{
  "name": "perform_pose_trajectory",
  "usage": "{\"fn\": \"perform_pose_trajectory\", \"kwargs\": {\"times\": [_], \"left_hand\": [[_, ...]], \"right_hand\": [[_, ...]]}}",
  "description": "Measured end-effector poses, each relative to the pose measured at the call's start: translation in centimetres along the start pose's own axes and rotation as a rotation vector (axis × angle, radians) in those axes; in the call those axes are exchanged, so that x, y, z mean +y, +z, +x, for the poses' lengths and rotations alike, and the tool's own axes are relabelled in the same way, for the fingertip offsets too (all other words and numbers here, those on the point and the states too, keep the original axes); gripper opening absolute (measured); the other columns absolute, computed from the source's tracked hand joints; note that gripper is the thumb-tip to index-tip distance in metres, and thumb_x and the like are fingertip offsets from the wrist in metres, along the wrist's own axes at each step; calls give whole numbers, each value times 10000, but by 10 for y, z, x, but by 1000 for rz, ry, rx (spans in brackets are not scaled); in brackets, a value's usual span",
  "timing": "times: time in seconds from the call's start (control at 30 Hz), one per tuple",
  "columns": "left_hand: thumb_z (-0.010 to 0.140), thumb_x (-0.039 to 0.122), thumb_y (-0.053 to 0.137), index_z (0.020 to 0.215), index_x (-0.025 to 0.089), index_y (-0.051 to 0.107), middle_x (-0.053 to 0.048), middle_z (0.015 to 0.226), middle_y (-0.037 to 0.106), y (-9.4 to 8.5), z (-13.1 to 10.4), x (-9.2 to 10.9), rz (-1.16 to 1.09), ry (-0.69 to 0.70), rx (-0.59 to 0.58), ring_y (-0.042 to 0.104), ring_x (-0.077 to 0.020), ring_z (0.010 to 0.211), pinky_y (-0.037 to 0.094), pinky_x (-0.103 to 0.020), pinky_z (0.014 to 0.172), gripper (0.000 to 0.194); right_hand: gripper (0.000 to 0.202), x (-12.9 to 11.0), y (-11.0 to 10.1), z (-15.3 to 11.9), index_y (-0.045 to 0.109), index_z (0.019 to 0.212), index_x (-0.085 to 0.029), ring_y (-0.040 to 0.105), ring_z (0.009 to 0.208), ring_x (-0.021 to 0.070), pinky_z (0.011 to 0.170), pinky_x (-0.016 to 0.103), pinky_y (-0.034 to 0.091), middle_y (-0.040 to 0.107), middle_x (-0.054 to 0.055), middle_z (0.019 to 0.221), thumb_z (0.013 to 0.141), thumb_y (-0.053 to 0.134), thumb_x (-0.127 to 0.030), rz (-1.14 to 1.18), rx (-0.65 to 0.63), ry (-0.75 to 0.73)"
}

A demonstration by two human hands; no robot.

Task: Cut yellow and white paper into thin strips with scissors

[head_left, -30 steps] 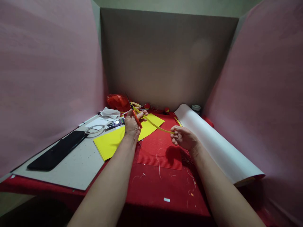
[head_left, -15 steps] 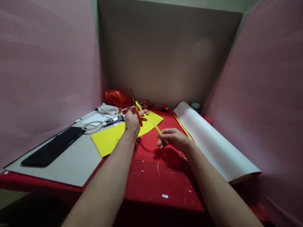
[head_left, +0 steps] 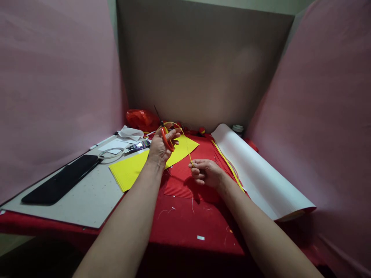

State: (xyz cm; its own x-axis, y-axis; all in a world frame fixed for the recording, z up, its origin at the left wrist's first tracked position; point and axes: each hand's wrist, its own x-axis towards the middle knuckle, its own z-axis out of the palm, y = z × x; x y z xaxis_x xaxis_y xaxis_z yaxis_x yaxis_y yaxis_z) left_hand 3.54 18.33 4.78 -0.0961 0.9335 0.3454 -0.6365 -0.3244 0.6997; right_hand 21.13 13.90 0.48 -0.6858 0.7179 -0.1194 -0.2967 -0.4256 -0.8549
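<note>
My left hand (head_left: 162,146) has the scissors (head_left: 167,139) with red handles hooked in its fingers, blades pointing up and away. A thin yellow corrugated strip (head_left: 188,146) arches from the left fingertips down to my right hand (head_left: 205,171), which pinches its lower end. Beneath the hands lie yellow corrugated sheets (head_left: 123,173) and a red corrugated sheet (head_left: 179,185). Part of the yellow stack is hidden by my left hand and forearm.
On the grey board (head_left: 95,200) at left are a black phone-like slab (head_left: 60,179) and a clear ring (head_left: 111,153). A white paper roll (head_left: 257,173) lies at right. A red plastic bag (head_left: 142,119) sits at the back.
The yellow strip has turned edge-on and now bows upward between my hands. My left hand has rolled palm-up a little, tilting the scissors left. More yellow strip shows beside the roll.
</note>
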Motion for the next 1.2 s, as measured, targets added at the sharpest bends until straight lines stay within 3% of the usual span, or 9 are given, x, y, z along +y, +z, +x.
{"fn": "perform_pose_trajectory", "kwargs": {"times": [0.2, 0.33, 0.43, 0.63, 0.77, 0.97, 1.2], "left_hand": [[660, 38, 609, 852, 171, 517, -16, 713, 654, -11, 8, 5, -150, 11, 212, 546, -73, 496, 372, -164, 404, 251], [660, 41, 595, 813, 171, 501, 3, 677, 631, -22, 12, 11, -185, 29, 282, 525, -55, 479, 358, -152, 407, 222], [608, 69, 637, 771, 169, 482, 29, 616, 589, -21, 11, 10, -31, 131, 340, 546, -69, 493, 389, -159, 431, 246], [546, 102, 659, 740, 165, 429, 66, 608, 520, -19, 12, -1, 203, 306, 524, 547, -63, 496, 475, -197, 514, 308], [554, 107, 633, 760, 166, 436, 59, 627, 516, -22, 14, -4, 259, 312, 530, 544, -71, 465, 478, -206, 476, 291], [587, 140, 610, 775, 172, 428, 43, 625, 516, -24, 14, -7, 325, 284, 539, 565, -99, 463, 456, -189, 402, 264], [598, 147, 610, 785, 174, 418, 20, 679, 533, -26, 15, -13, 380, 332, 503, 588, -124, 481, 445, -190, 355, 269]], "right_hand": [[142, -3, 7, -6, 532, 855, -149, 151, 377, 25, 304, 129, 183, 292, -102, 505, 746, 604, -206, -79, -42, 6], [188, -8, 10, -12, 535, 868, -167, 144, 348, 20, 286, 133, 232, 290, -119, 469, 704, 626, -180, -161, 35, -59], [174, -11, 3, -13, 565, 884, -141, 208, 328, 24, 294, 152, 311, 347, -106, 450, 735, 597, -226, -181, 81, -101], [127, -13, -25, -4, 576, 828, -147, 463, 359, 63, 452, 230, 495, 615, -8, 548, 703, 600, -155, -80, 425, -414], [103, -12, -35, -1, 569, 771, -142, 630, 534, 138, 649, 312, 541, 673, 35, 646, 690, 630, -162, 13, 423, -538], [164, -15, -33, -2, 557, 763, -154, 671, 738, 184, 828, 373, 496, 704, 53, 777, 640, 647, -91, 108, 407, -603], [151, -13, -30, 1, 591, 774, -171, 673, 715, 182, 839, 377, 493, 704, 43, 733, 660, 677, -123, 114, 406, -592]]}}
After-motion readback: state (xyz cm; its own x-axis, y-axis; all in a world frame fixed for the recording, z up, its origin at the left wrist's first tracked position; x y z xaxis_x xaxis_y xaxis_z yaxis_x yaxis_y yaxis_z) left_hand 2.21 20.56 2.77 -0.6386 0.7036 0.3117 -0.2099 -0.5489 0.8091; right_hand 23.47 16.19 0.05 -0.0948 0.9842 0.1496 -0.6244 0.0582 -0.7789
